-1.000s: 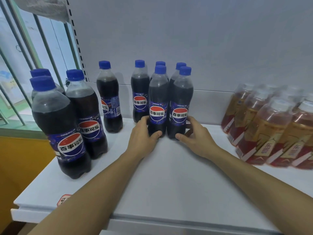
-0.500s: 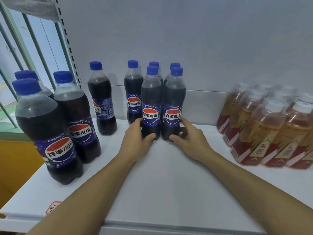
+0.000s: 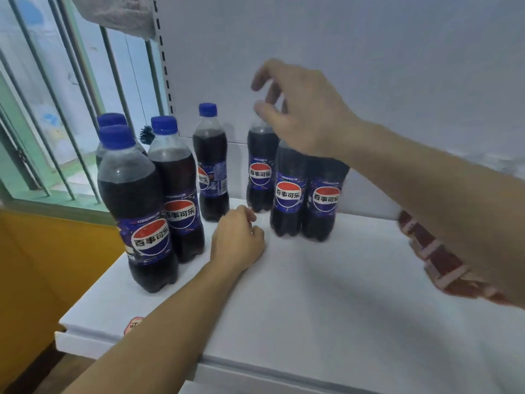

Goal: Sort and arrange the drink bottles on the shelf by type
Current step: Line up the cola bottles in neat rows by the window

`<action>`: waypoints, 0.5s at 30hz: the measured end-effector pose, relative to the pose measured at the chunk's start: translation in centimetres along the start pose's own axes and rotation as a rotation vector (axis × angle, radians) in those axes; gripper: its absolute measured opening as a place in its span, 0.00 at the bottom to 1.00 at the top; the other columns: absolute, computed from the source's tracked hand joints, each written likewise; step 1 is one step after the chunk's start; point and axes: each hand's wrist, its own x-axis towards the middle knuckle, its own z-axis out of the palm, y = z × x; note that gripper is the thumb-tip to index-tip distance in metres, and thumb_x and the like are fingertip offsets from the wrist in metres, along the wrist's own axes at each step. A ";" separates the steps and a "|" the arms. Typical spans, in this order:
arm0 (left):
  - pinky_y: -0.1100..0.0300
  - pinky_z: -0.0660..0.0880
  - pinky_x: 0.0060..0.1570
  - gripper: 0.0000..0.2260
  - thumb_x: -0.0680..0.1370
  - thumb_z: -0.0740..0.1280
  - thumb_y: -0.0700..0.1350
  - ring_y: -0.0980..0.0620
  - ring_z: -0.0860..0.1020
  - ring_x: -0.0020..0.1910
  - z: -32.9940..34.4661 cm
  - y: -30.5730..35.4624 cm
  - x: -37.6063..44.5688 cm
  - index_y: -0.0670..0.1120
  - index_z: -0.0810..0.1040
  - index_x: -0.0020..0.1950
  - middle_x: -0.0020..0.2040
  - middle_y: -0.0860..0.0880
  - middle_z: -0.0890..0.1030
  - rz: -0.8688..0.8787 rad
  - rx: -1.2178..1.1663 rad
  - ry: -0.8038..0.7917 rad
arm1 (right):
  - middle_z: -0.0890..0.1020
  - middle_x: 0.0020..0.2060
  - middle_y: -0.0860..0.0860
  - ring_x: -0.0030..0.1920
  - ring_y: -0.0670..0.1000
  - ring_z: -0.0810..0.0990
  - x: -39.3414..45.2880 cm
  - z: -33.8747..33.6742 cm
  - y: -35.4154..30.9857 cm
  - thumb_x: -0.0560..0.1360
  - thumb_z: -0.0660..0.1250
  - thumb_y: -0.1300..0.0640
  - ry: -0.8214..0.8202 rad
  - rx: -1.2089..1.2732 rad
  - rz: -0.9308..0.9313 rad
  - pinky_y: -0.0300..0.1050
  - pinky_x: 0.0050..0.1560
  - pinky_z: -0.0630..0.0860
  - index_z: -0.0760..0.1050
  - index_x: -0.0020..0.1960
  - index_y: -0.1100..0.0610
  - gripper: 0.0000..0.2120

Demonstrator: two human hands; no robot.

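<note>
Dark cola bottles with blue caps stand on the white shelf (image 3: 312, 297). A tight cluster (image 3: 287, 194) sits at the back centre, a single bottle (image 3: 211, 166) to its left, and three more (image 3: 136, 211) at the left edge. My right hand (image 3: 298, 109) hovers above the cluster's caps, fingers spread and loose, holding nothing. My left hand (image 3: 237, 240) rests on the shelf in front of the single bottle and the cluster, fingers curled, holding nothing. Red-labelled tea bottles (image 3: 431, 248) show blurred behind my right forearm.
The shelf's white back panel (image 3: 383, 52) rises right behind the bottles. A barred window (image 3: 42, 109) and a yellow wall (image 3: 42, 265) lie beyond the shelf's left end. A red sticker (image 3: 133, 325) marks the front edge. Bare shelf surface spreads in front of the cluster.
Both hands let go of the cluster's base. My right hand rose above the bottle caps; my left drew back a little and curled. The view swung left, so the tea bottles are mostly hidden.
</note>
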 end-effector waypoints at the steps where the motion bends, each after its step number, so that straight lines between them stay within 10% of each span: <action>1: 0.49 0.78 0.56 0.08 0.77 0.67 0.42 0.48 0.78 0.52 0.1 0.1 -0.2 0.49 0.76 0.55 0.56 0.48 0.80 -0.014 -0.013 0.015 | 0.81 0.53 0.50 0.52 0.50 0.77 3.1 0.6 -1.2 0.82 0.62 0.48 -0.098 -0.035 -0.012 0.45 0.53 0.71 0.71 0.68 0.52 0.16; 5: 0.53 0.77 0.51 0.10 0.76 0.69 0.41 0.49 0.77 0.49 -0.2 -0.1 -0.3 0.50 0.73 0.54 0.55 0.49 0.77 -0.036 -0.127 0.117 | 0.77 0.67 0.56 0.62 0.56 0.77 10.8 6.0 -3.8 0.83 0.60 0.43 -0.395 -0.222 -0.056 0.45 0.56 0.72 0.69 0.74 0.56 0.24; 10: 0.50 0.76 0.54 0.14 0.76 0.67 0.40 0.48 0.74 0.53 -0.1 0.0 -0.7 0.50 0.70 0.58 0.54 0.52 0.72 0.109 -0.207 0.356 | 0.84 0.50 0.54 0.43 0.51 0.83 11.7 7.9 -3.0 0.82 0.65 0.46 -0.564 -0.222 -0.029 0.39 0.36 0.73 0.79 0.59 0.59 0.17; 15: 0.48 0.71 0.58 0.16 0.73 0.65 0.40 0.50 0.71 0.57 -0.1 1.0 -1.4 0.47 0.69 0.60 0.59 0.49 0.71 0.319 -0.350 0.534 | 0.83 0.37 0.48 0.33 0.47 0.80 10.7 2.9 -1.6 0.79 0.70 0.52 -0.533 -0.101 -0.045 0.39 0.37 0.77 0.81 0.53 0.56 0.08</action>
